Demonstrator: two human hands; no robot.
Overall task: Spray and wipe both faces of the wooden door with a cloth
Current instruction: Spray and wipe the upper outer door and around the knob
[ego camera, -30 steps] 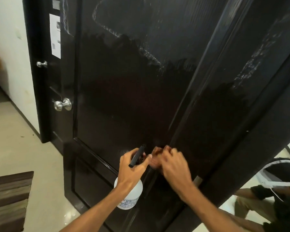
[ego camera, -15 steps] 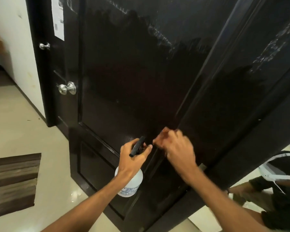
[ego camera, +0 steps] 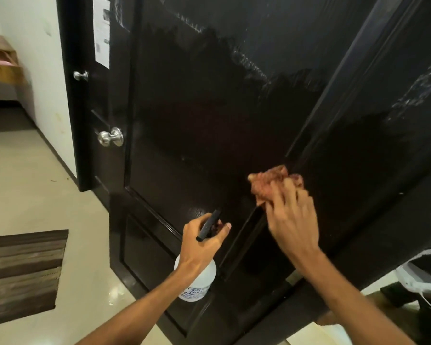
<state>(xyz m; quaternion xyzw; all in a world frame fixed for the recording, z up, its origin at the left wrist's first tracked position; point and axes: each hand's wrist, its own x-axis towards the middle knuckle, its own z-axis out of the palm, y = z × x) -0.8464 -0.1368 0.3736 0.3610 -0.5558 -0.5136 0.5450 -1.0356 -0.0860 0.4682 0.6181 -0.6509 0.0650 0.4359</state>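
A glossy black wooden door (ego camera: 209, 120) fills most of the view, with whitish smear streaks across its upper panels. My right hand (ego camera: 292, 220) presses a crumpled reddish-brown cloth (ego camera: 269, 183) against the door beside the raised centre moulding. My left hand (ego camera: 199, 241) grips the neck and black trigger of a white spray bottle (ego camera: 198, 282), held low in front of the door's lower panel. A silver knob (ego camera: 111, 137) sits on the door's left edge.
A second silver knob (ego camera: 81, 75) and a white paper label (ego camera: 101, 33) are on the dark frame at left. A brown striped mat (ego camera: 23, 272) lies on the beige tiled floor. A white wall (ego camera: 35, 58) runs back left. A white-rimmed dark object (ego camera: 423, 277) is at lower right.
My right hand has slid up and to the right along the door, and the cloth now shows above the fingers. My left hand keeps its hold on the bottle. The view shifted.
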